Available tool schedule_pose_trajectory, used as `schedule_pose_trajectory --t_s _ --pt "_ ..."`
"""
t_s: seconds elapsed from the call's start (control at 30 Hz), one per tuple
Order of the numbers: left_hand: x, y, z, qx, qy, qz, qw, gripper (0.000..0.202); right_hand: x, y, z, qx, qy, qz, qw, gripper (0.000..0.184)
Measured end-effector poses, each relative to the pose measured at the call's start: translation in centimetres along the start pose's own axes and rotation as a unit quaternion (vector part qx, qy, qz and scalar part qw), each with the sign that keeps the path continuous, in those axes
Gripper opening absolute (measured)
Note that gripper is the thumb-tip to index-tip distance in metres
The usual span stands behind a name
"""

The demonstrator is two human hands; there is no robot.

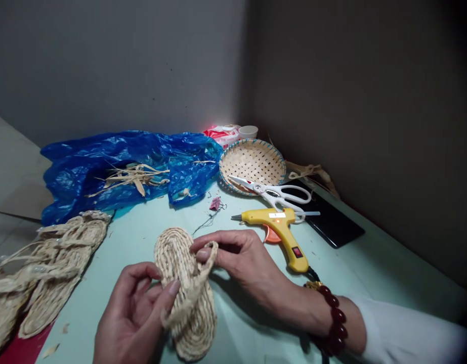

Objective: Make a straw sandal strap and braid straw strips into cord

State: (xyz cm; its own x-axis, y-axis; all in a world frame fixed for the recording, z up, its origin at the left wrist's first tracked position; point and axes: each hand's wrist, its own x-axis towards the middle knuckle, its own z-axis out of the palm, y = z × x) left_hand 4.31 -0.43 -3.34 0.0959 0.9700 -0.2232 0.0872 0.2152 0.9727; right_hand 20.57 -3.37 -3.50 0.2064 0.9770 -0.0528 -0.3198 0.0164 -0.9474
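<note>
A small woven straw sandal [182,283] lies on the pale green table [370,273] in front of me. My left hand [134,313] grips its left edge, thumb pressed on a straw strap across the sole. My right hand [241,258] pinches the strap's upper end at the sandal's right rim. A dark red bead bracelet [334,316] and a white sleeve are on my right wrist.
A yellow glue gun [282,230] lies just beyond my right hand, white scissors [279,193] behind it. A round woven basket [252,163], a dark phone [332,222], a blue plastic bag [123,162] with straw scraps, and several finished sandals [47,268] at left surround the spot.
</note>
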Motion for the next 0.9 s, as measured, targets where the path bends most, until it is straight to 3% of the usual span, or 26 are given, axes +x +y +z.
schedule_pose_trajectory --t_s 0.17,0.3,0.43,0.53,0.73,0.9 --pt "0.1 0.0 -0.3 0.008 0.043 0.033 0.998 0.041 0.4 -0.2 -1.6 -0.003 0.037 -0.046 0.998 0.011" --pt "0.2 0.0 -0.3 -0.026 0.039 0.029 0.999 0.043 0.0 -0.2 -2.6 -0.007 -0.005 -0.072 0.997 0.013" --pt "0.0 0.3 -0.3 -0.044 0.045 0.046 0.997 0.047 -0.6 -0.5 -1.7 -0.132 -0.087 -0.030 0.987 0.010" --pt "0.0 0.3 -0.3 -0.048 0.054 0.057 0.996 0.047 -0.9 -0.7 -1.1 -0.184 -0.116 -0.011 0.976 0.006" --pt "0.1 0.2 -0.3 -0.040 0.068 0.080 0.994 0.044 -0.9 -0.7 -1.2 -0.205 -0.115 -0.028 0.972 0.008" --pt "0.3 0.5 -0.1 -0.058 0.054 0.028 0.996 0.054 -1.0 -0.6 -0.8 -0.256 -0.089 -0.067 0.960 0.013"
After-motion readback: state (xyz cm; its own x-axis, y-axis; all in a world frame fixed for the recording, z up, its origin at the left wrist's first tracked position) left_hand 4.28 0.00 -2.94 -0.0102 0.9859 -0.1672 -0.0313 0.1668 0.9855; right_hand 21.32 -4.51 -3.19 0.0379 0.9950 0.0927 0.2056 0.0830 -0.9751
